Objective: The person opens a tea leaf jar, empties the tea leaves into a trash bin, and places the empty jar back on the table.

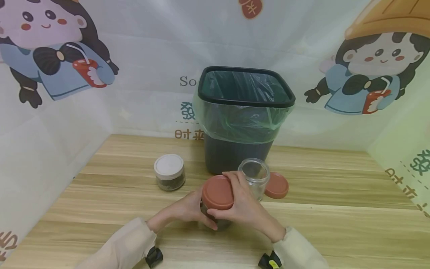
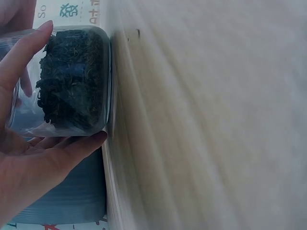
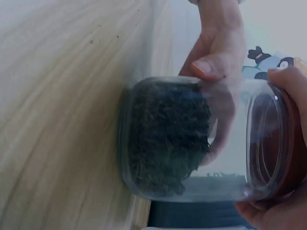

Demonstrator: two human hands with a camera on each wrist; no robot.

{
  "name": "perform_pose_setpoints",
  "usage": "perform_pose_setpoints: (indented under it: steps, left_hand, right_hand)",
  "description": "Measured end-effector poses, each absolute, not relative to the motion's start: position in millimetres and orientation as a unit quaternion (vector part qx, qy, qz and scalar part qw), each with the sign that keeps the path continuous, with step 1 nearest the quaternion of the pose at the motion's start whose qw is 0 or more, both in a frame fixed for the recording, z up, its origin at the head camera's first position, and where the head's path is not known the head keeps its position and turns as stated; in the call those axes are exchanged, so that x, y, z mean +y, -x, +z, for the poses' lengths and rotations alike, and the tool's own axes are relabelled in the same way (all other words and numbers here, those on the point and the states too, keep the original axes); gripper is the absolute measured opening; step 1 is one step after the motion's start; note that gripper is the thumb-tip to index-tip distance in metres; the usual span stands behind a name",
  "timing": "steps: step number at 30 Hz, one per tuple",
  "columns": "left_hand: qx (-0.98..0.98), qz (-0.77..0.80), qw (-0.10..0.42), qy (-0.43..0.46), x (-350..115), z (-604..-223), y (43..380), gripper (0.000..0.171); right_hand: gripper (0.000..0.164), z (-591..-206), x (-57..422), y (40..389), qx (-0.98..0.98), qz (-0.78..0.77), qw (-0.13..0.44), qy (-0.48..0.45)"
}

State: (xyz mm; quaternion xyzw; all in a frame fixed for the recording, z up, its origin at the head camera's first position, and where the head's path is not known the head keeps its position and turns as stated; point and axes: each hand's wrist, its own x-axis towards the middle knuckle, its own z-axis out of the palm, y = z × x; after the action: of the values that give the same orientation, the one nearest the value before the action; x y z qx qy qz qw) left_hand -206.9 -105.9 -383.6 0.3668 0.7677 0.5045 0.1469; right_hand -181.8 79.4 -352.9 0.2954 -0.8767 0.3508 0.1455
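A see-through jar (image 3: pixel 163 139) stands upright on the wooden table, its lower part filled with dark dried leaves that look like tea. A reddish-brown lid (image 1: pixel 218 192) sits on its mouth. My left hand (image 1: pixel 191 207) holds the body of the jar, with the thumb on one side and the fingers on the other, as the left wrist view shows. From the right, my right hand (image 1: pixel 246 205) grips the lid around its rim, thumb at the near side and fingers at the far side.
A lidless clear jar (image 1: pixel 258 188) stands just beyond my right hand, beside a loose reddish lid (image 1: pixel 277 185). Behind them rises a dark bin (image 1: pixel 235 157) with a green liner. At the left is a small white-lidded jar (image 1: pixel 169 172) with dark contents. Printed cloth surrounds the table.
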Motion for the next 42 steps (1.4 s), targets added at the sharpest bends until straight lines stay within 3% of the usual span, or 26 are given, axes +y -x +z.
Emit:
perform_pose_setpoints:
  steps: [18, 32, 42]
  left_hand:
    - [0.786, 0.488, 0.149, -0.348, -105.5, -381.8, 205.5, 0.098]
    - [0.784, 0.483, 0.145, -0.363, -107.5, -384.2, 208.1, 0.091]
    - [0.799, 0.476, 0.137, -0.34, -107.1, -384.2, 208.0, 0.097]
  right_hand:
    - [0.082, -338.6, 96.5, 190.6, -0.854, 0.366, 0.03, -0.37]
    - [0.08, -332.3, 100.9, 195.4, -0.842, 0.37, -0.002, -0.393]
    - [0.08, -320.7, 111.5, 186.7, -0.853, 0.382, -0.001, -0.355]
